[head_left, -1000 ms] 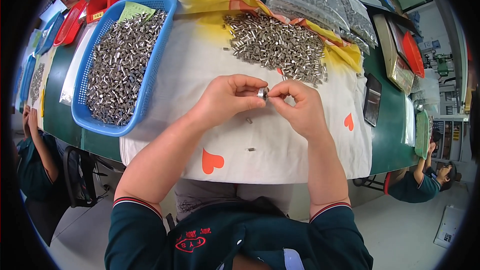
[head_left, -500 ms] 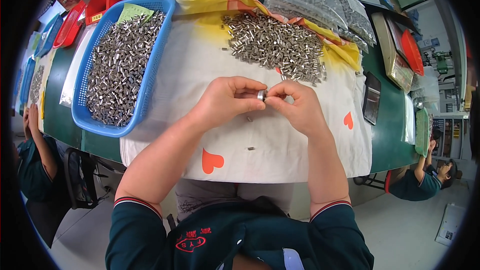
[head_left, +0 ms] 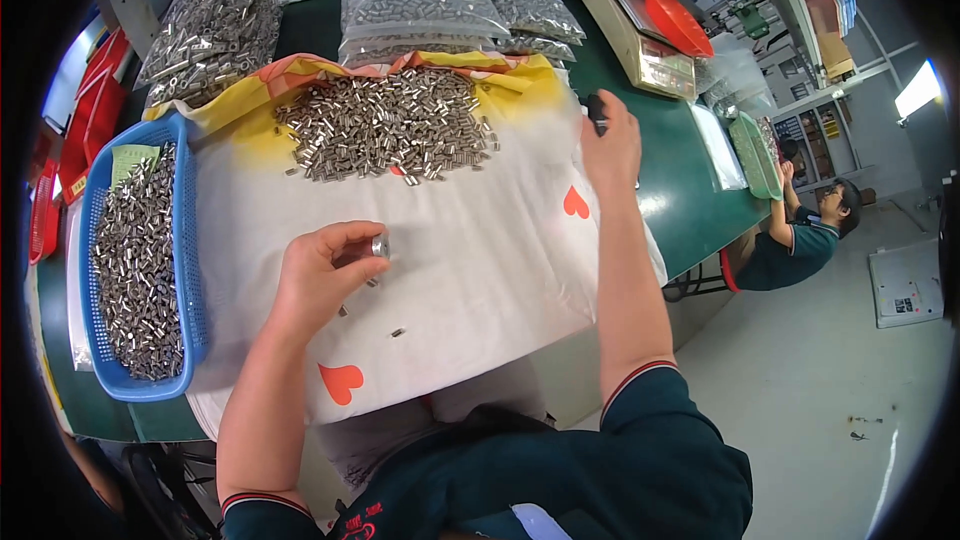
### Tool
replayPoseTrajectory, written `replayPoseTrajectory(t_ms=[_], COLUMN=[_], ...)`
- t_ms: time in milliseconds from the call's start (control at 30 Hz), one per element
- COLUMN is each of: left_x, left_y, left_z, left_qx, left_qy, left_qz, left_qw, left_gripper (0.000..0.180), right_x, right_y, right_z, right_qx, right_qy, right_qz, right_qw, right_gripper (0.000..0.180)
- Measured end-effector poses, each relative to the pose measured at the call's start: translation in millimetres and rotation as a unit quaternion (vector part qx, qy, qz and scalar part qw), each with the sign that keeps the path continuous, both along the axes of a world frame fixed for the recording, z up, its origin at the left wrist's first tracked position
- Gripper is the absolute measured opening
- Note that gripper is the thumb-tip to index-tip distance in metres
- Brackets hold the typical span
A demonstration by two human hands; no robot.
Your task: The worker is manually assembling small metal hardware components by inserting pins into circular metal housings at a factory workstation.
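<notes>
My left hand (head_left: 325, 265) is raised over the white cloth (head_left: 500, 270), pinching a short, round, shiny metal piece (head_left: 381, 244) between thumb and fingers. At the cloth's right edge, my right hand (head_left: 612, 150) is closed round a dark phone (head_left: 597, 114), most of which the hand hides. Several loose small metal sleeves lie below my left hand, one of them a sleeve (head_left: 397, 333) nearer the front edge. Farther back on the cloth spreads a heap of small metal sleeves (head_left: 390, 125).
On the left stands a blue perforated basket (head_left: 190, 270) full of metal sleeves. Clear bags of metal parts (head_left: 420, 5) line the back. Right of the cloth, the green table (head_left: 665, 170) holds papers and a red tray (head_left: 678, 20). A co-worker (head_left: 815, 240) sits at the far right.
My right hand has left the round metal piece and moved right to the phone. My left hand keeps the piece. The view has turned right.
</notes>
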State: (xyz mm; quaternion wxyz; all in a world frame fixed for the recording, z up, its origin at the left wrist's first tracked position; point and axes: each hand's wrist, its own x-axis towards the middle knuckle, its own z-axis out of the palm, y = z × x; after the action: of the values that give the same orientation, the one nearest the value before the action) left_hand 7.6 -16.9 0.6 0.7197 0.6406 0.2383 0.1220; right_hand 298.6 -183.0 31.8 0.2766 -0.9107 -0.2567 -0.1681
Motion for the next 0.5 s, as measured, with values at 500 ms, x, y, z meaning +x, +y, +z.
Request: replayPoseTrajectory(t_ms=[500], left_x=[-3], left_y=[2], left_z=[-3], left_qx=[-0.002], left_qy=[-0.004], left_qz=[-0.012], left_qw=[1.000], left_gripper=[0.029], right_x=[92], right_y=[-33], right_z=[-22], right_qx=[-0.216], right_qy=[0.186], right_qz=[-0.161], right_qw=[0.945], right_gripper=[0.101])
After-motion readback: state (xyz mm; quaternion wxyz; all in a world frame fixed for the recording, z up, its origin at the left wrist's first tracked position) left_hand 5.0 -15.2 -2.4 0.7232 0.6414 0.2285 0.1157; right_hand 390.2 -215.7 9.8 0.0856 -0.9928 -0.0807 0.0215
